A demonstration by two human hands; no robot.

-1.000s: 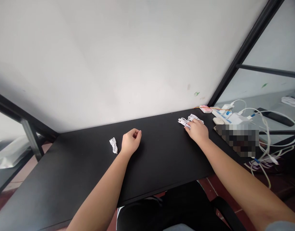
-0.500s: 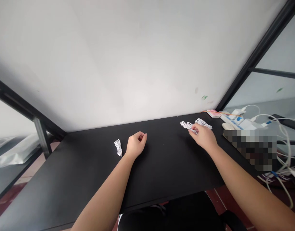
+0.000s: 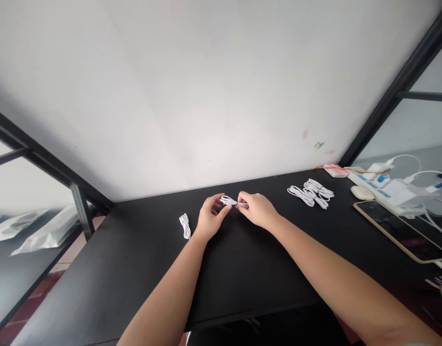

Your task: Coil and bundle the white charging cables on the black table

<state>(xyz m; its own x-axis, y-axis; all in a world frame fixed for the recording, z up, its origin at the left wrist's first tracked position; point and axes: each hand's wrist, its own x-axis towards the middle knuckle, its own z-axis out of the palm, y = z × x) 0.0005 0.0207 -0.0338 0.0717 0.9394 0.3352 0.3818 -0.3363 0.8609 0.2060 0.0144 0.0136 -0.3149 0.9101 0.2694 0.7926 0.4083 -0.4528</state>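
Observation:
Between my two hands, over the middle of the black table, is a white cable coiled into a bundle [image 3: 229,201] with a dark tie at its waist. My right hand [image 3: 256,207] pinches the bundle's right end. The looped left end lies between the thumb and curled fingers of my left hand [image 3: 211,217], which grips it too. A second coiled white cable [image 3: 185,226] rests on the table just left of my left hand. Over to the right, several more coiled white cables [image 3: 311,193] lie bunched against each other.
Toward the right edge of the black table [image 3: 149,269] lie a phone [image 3: 401,230], a small white rounded case [image 3: 362,193] and a power strip [image 3: 372,185] with chargers and cords. A pink-and-white box [image 3: 335,170] sits by the wall [image 3: 206,96]. Black metal frames stand at both sides.
My right hand has come from the cables at right to the middle, bringing one coiled white cable. My left hand has opened from a loose fist and taken that cable's left end.

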